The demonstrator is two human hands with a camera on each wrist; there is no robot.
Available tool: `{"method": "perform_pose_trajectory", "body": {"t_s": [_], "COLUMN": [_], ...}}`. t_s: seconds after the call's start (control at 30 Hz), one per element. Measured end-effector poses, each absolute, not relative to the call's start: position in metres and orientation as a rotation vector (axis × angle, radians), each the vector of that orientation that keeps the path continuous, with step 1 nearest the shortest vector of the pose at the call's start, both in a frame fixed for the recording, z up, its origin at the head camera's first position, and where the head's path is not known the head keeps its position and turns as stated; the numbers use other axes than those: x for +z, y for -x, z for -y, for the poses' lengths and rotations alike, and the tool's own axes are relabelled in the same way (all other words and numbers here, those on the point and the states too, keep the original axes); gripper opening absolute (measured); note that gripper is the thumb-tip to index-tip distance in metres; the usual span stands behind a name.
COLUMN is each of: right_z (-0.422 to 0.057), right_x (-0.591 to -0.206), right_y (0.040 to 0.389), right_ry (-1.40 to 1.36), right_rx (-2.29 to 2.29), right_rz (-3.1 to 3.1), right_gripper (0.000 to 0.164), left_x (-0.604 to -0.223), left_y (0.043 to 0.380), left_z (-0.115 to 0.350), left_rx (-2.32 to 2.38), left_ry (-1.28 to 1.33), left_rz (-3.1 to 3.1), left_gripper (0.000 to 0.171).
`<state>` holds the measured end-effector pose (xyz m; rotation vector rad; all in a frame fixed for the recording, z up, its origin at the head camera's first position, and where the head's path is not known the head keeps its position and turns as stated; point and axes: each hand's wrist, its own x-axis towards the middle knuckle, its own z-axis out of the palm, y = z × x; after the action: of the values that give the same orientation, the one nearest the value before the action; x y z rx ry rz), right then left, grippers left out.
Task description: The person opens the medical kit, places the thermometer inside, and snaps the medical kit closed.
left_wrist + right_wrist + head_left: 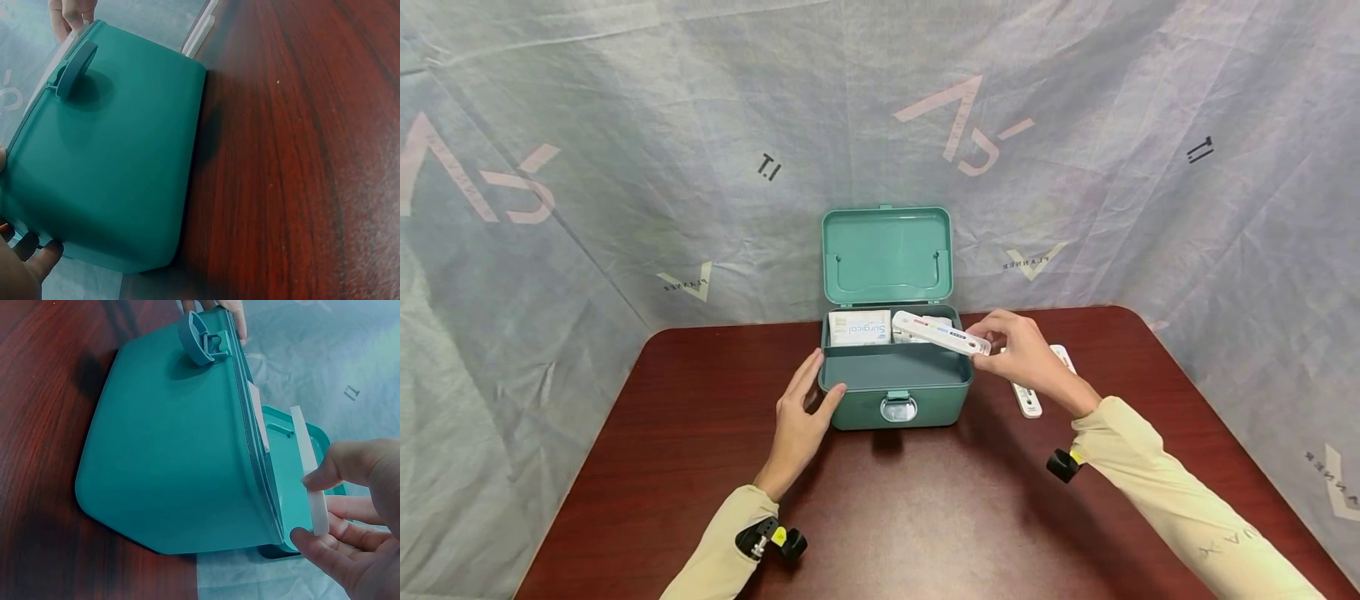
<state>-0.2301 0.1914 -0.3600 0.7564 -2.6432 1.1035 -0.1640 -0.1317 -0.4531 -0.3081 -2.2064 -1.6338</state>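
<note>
A green storage box (895,408) stands on the table with its lid (887,254) raised at the back. My right hand (1026,354) pinches one end of a long white test cassette (940,332) between thumb and fingers. The cassette hangs tilted over the box's right side, its far end above the back compartment. In the right wrist view its thin edge (307,450) shows. My left hand (801,421) rests at the box's left front corner, thumb spread towards the front rim and fingers along the side. A white packet (859,327) printed "Surgical" sits in the back compartment.
Two more white test cassettes (1028,402) lie on the table right of the box, partly hidden by my right hand. More white packaging (910,337) shows beneath the held cassette. A grey printed cloth (737,167) surrounds the dark red table (715,417).
</note>
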Motion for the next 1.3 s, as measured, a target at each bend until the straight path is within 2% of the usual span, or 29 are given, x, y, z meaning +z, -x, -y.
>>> {"method": "perform_pose_trajectory", "body": {"t_s": [0.4,1.3], "right_z": [-0.183,-0.170], "right_x": [-0.360,-0.358], "right_y": [0.230,0.238], "right_ry": [-0.814,-0.943], "right_rx": [1.104,1.017], "right_rz": [2.668,2.721], "right_gripper": [0.028,0.031], "left_x": [-0.420,-0.420], "left_y": [0.146,0.147], "left_z": [0.124,0.125], "left_rx": [-1.597,-1.601], "left_ry": [0.347,0.345], "left_rz": [2.211,2.209], "left_gripper": [0.056,0.057]}}
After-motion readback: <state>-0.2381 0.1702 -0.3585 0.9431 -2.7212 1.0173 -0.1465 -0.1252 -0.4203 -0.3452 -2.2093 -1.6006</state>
